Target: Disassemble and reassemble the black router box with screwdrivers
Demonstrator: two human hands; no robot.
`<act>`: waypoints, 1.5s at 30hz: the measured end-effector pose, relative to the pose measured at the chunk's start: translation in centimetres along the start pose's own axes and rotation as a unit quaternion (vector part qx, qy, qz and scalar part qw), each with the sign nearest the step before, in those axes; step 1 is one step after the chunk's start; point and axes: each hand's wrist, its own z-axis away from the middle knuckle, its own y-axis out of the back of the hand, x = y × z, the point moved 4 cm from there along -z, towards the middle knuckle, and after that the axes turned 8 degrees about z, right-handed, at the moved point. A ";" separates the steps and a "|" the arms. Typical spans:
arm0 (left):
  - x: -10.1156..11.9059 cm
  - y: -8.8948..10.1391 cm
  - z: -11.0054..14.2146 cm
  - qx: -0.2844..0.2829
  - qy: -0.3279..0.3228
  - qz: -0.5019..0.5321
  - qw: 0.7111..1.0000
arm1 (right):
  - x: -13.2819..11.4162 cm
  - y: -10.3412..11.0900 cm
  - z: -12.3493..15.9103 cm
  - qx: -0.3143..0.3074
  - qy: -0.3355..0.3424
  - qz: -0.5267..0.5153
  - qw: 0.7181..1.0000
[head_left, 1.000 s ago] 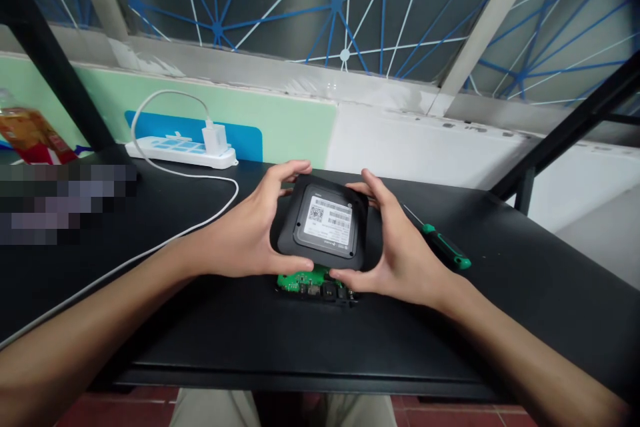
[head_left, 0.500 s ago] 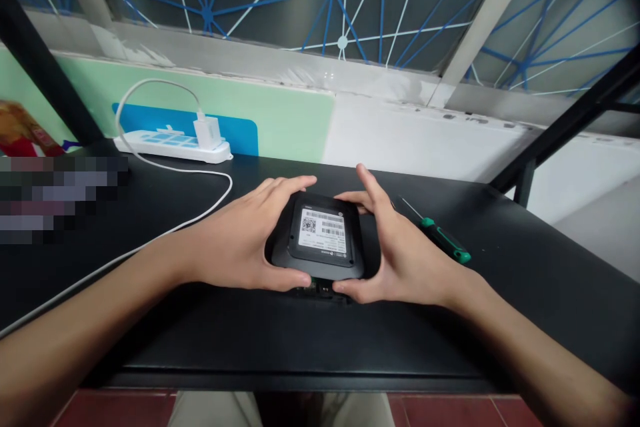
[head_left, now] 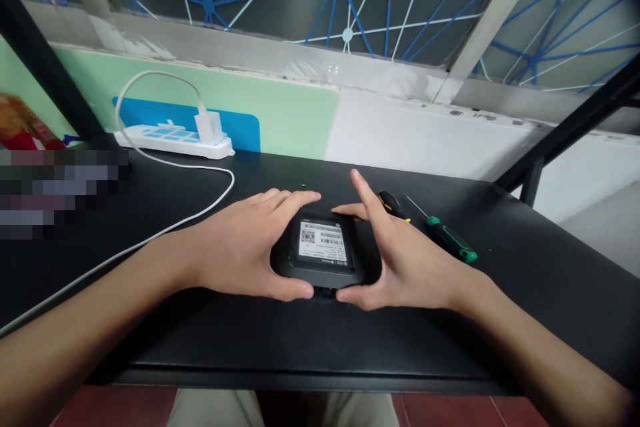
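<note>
A square black plastic set-top box with a white barcode label facing up rests on the black table between my hands. My left hand is closed round its left side, thumb at the near edge and fingers along the far left. On the opposite side my right hand grips it, with the thumb on the near edge and the index finger raised. Dark ports show in the small gap between both thumbs. The box's underside is hidden.
Right of my right hand lies a green-and-black screwdriver, with a black-and-yellow handle partly behind that hand. A white power strip holds a charger, whose white cable runs down the left side of the table.
The box's labelled cover has come down level. The green circuit board that showed under its near edge is now covered. The black-and-yellow handle has come into sight.
</note>
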 end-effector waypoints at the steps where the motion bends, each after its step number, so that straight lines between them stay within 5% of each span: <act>1: 0.0 0.0 0.0 -0.002 -0.001 0.003 1.000 | 0.0 0.0 0.0 -0.001 0.002 -0.001 1.000; 36: -0.9 -0.8 0.0 -0.053 0.032 0.064 0.996 | -0.4 0.2 0.1 -0.059 -0.043 -0.019 0.997; 45: -0.7 -0.6 0.0 -0.115 0.099 0.096 0.984 | -0.6 0.2 0.0 -0.091 -0.080 -0.042 0.992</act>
